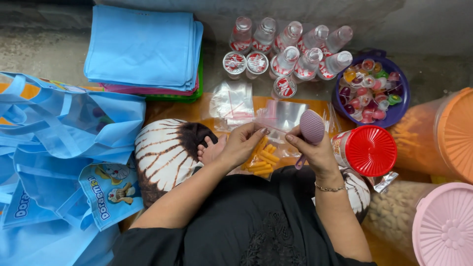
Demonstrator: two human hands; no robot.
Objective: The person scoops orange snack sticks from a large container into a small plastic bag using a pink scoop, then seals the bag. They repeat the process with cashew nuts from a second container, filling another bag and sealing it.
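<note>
A: Left hand (242,143)?
B: Pinching the top edge of a small clear plastic bag (263,148), fingers narrow on the film. Orange snack sticks (261,160) inside, bag just below and between both hands.

A: Right hand (310,148)?
B: Closed around the handle of a pink scoop (312,126), bowl turned up just above the bag's mouth; thumb and forefinger also at the bag's edge.

A: Around the bag?
B: Just above it, a loose heap of empty clear bags (234,101) on orange sheeting. Farther above, a cluster of small clear bottles (290,47). Up and right of the bag, a purple bowl (394,116) of coloured jelly cups. Right beside it, a jar with a red lid (369,150); beyond, an orange-lidded tub (456,130) and, lower, a pink-lidded tub (443,224) of pale snacks. Left of the bag, blue tote bags (59,162); up and left, a stack of folded blue cloth bags (143,47).
</note>
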